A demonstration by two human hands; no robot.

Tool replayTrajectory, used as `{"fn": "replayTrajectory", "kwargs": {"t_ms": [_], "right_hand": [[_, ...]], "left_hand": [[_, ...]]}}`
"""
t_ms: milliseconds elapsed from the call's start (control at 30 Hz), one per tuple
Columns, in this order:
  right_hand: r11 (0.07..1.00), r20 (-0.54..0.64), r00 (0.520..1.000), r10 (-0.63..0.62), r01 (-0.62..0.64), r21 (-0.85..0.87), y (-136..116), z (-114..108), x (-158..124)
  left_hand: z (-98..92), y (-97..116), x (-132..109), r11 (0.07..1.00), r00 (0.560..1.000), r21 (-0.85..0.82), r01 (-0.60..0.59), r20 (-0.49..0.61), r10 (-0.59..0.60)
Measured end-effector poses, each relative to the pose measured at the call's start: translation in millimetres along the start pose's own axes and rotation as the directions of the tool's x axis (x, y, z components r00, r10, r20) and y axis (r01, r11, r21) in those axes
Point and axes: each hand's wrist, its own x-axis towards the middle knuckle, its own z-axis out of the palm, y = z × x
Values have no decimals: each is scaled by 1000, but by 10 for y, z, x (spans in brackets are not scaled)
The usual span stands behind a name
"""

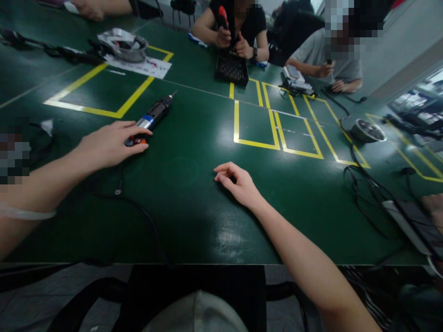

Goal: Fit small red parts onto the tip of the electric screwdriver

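Note:
An electric screwdriver (154,114) with a black and blue body lies on the green table (194,193), tip pointing away to the right. My left hand (107,144) rests on its near end, fingers lying loosely over the handle. Its black cable (138,210) runs back toward me across the table. My right hand (237,182) rests on the bare table surface near the middle, fingers curled loosely inward, nothing visible in them.
Yellow tape boxes (270,129) mark the table. A metal bowl (126,46) sits on paper at the far left, a black tray (231,69) lies before a person opposite who holds a red tool. Another bowl (368,130) and cables (367,189) lie right.

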Motion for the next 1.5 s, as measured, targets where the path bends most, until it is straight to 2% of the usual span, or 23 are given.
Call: {"fn": "replayTrajectory", "kwargs": {"t_ms": [133, 267, 400, 500, 733, 1000, 1100, 1267, 1400, 1500], "right_hand": [[1000, 8, 1000, 7, -7, -4, 4, 0, 4], [1000, 10, 1000, 14, -14, -1, 5, -9, 2], [1000, 10, 1000, 10, -10, -5, 7, -12, 1], [1000, 13, 1000, 19, -19, -9, 9, -7, 8], [999, 19, 999, 31, -31, -15, -5, -10, 7], [998, 37, 998, 44, -42, -36, -17, -13, 9], [999, 36, 999, 39, -38, -34, -21, -12, 16], [999, 43, 998, 47, -46, -26, -39, -9, 16], [999, 42, 998, 49, -48, -26, -38, -5, 19], [999, 44, 998, 42, -41, -22, -24, -5, 18]], "left_hand": [[-33, -351, 128, 994, 997, 77, 74, 4, -74], [-53, -595, 229, 975, 985, 137, 173, -11, -173], [-66, -763, 304, 934, 960, 230, 275, -17, -278], [-104, -776, 314, 914, 951, 272, 302, -24, -307], [-213, -476, 241, 853, 914, 358, 379, -2, -405], [-216, -511, 269, 860, 920, 350, 372, -12, -393], [-230, -429, 210, 877, 923, 304, 371, -18, -384], [-239, -91, 16, 914, 947, 254, 316, -32, -319], [-255, 299, -127, 929, 959, 240, 281, -28, -283], [-264, 629, -238, 947, 976, 244, 210, -3, -216]]}}
